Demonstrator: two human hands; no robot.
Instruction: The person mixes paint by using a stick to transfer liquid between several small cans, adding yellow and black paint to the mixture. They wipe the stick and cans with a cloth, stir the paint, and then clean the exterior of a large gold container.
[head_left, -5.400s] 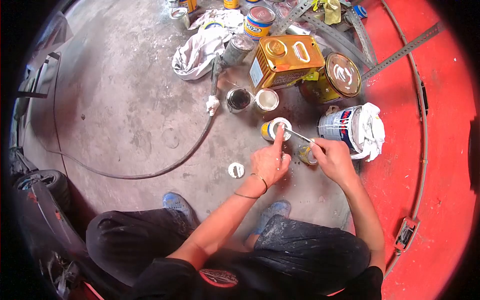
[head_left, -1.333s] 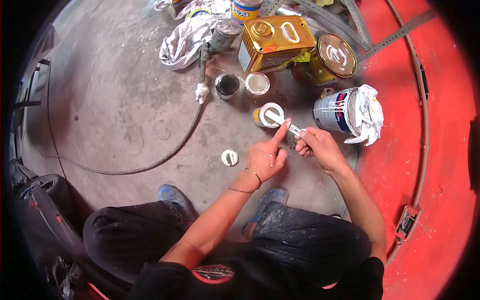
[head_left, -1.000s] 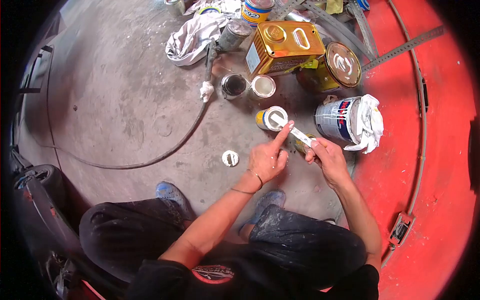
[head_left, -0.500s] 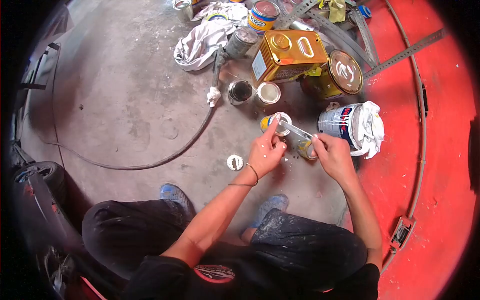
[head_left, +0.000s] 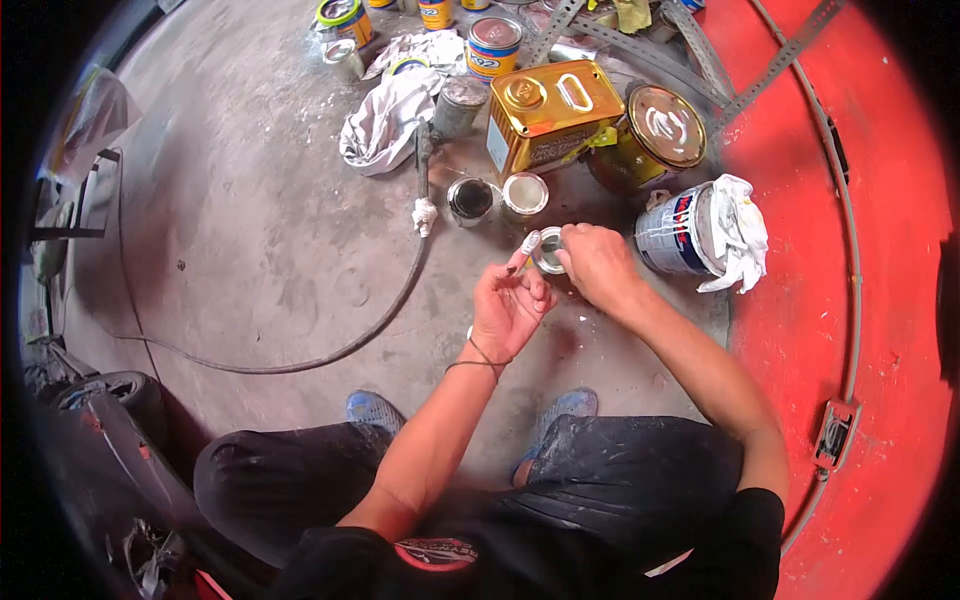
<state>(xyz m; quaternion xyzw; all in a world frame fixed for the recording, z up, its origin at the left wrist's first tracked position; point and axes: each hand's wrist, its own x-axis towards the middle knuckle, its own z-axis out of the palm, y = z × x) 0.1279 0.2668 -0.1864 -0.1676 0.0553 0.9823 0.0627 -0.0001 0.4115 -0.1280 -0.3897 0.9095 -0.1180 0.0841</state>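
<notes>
My left hand [head_left: 512,305] is turned palm up beside a small open can [head_left: 549,250]. Its index finger points forward, white paint coating the tip, while the other fingers curl loosely and hold nothing. Over the right side of that can's rim is my right hand [head_left: 602,265], back upward and fingers closed. Whatever it grips is hidden behind the fingers. Just beyond stand an open can of pale paint [head_left: 526,195] and one with dark contents [head_left: 470,202].
A gold rectangular tin [head_left: 550,110] and a large round can [head_left: 665,125] stand behind. To the right is a white paint bucket [head_left: 685,232] draped with a rag [head_left: 740,235]. A black hose [head_left: 375,335] curves across the floor at left. Cloths [head_left: 385,125] lie farther back.
My left hand has drawn back from the can and turned palm up. My right hand has moved left and forward over the can; the flat strip it held is now out of sight.
</notes>
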